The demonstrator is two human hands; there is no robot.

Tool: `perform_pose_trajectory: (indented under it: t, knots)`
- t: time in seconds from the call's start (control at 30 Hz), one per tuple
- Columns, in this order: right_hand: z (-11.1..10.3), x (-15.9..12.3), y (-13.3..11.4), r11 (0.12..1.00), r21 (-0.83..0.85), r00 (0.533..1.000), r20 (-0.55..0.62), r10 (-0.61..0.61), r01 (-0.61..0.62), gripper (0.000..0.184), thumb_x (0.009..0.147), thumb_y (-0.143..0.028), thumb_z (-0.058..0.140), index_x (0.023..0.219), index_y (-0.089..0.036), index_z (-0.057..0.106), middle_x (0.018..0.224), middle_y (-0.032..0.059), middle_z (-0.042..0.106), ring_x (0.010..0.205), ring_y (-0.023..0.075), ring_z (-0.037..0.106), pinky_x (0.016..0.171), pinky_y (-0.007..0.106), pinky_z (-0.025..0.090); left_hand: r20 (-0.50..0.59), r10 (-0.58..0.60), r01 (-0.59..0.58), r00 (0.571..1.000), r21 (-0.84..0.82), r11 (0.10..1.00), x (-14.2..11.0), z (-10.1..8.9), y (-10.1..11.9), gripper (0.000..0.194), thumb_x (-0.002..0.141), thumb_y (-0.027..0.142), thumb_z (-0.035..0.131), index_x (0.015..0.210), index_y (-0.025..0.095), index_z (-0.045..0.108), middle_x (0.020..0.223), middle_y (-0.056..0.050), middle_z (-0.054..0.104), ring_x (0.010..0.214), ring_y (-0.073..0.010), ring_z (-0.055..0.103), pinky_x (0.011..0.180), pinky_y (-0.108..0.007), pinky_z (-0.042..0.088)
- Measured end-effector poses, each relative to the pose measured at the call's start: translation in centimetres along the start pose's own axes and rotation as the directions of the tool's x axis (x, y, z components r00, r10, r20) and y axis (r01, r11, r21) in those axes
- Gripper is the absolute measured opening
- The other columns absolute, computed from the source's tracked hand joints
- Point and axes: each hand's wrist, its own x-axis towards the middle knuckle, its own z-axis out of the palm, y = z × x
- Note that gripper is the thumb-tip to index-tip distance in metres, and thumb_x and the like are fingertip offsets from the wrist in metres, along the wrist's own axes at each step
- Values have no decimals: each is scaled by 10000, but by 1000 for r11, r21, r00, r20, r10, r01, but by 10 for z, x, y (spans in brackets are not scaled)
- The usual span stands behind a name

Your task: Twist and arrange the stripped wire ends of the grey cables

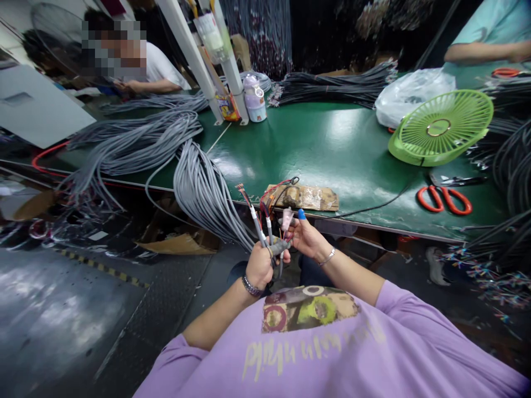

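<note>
- Closing around several grey cables (258,226), the left hand (259,264) is holding them together just beyond the near edge of the tabletop (332,149); their coloured ends (243,192) are pointing upward, probably for leaving these ends free.
- The right hand (307,239) is meeting them from the other side, with its fingers bent and narrow beside a pale piece (286,219); whether it is really gripping, I cannot tell. One digit is wearing a blue cover (301,214), perhaps for protection.
- A cable bundle (203,193) is lying at the left and hanging over the edge toward the left hand, perhaps so that it is within easy reach.
- A cardboard piece (318,198) is lying at the edge, just beyond the hands; its purpose is not showing clearly.
- Scissors (444,194) and a green fan (440,128) are resting farther right, seemingly placed aside from the arms.
</note>
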Motion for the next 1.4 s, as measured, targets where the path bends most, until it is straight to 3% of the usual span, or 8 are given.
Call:
perform_pose_trajectory:
  t: [0.17,0.3,0.47,0.8,1.1,1.23,1.3,1.4]
  knots:
    - [-8,-21,-1,983,-181,999,30,25,-20,428,724,-572,649,811,-153,640,737,28,636,592,102,557,580,244,462,-42,37,-35,998,37,999,-7,2,-3,230,641,341,739,655,134,639,530,-39,642,487,-137,595,441,-215,391]
    - [-4,-32,-2,922,-380,997,46,-58,71,326,631,-405,781,780,-146,651,682,-1,605,571,79,506,560,216,412,-57,53,-49,997,70,996,-7,3,-7,237,647,352,731,656,134,639,524,-40,641,501,-149,606,472,-233,426]
    - [7,-36,-3,825,-543,985,35,-166,158,291,609,-350,790,783,-148,673,701,-7,609,613,87,493,564,213,374,-51,61,-56,997,93,994,-7,3,-8,238,654,357,719,631,139,628,515,-38,635,512,-154,611,478,-232,429]
    - [3,-34,3,843,-518,989,64,-133,147,285,620,-342,772,815,-149,696,712,6,641,603,93,495,577,226,367,-33,43,-40,999,87,995,-8,0,-6,249,647,352,732,593,137,619,500,-41,626,501,-153,603,470,-232,424]
    - [8,-36,7,765,-605,959,-6,-283,222,262,636,-371,756,664,-152,613,577,-33,546,540,84,422,544,234,338,-91,64,-59,994,61,996,-7,0,-13,258,641,371,736,637,138,626,528,-41,642,501,-150,611,430,-211,381]
    - [3,-38,13,733,-624,934,-16,-358,270,234,656,-352,747,673,-162,612,611,-27,562,572,95,456,571,243,367,-119,65,-63,991,24,998,-6,1,-10,249,644,362,736,648,141,622,531,-30,640,490,-140,605,438,-213,399]
    - [-1,-36,13,758,-596,942,-9,-336,264,239,669,-369,742,694,-164,622,633,-18,576,585,98,476,581,242,387,-114,52,-51,992,17,999,-7,2,-7,251,644,356,736,624,139,610,517,-28,629,481,-134,597,416,-203,375]
    - [-6,-27,8,876,-442,963,-84,-254,193,315,713,-471,690,710,-165,612,637,-9,574,558,91,474,584,245,428,-92,28,-28,995,1,1000,-8,3,1,278,638,361,735,571,138,581,493,-26,609,462,-123,581,399,-196,351]
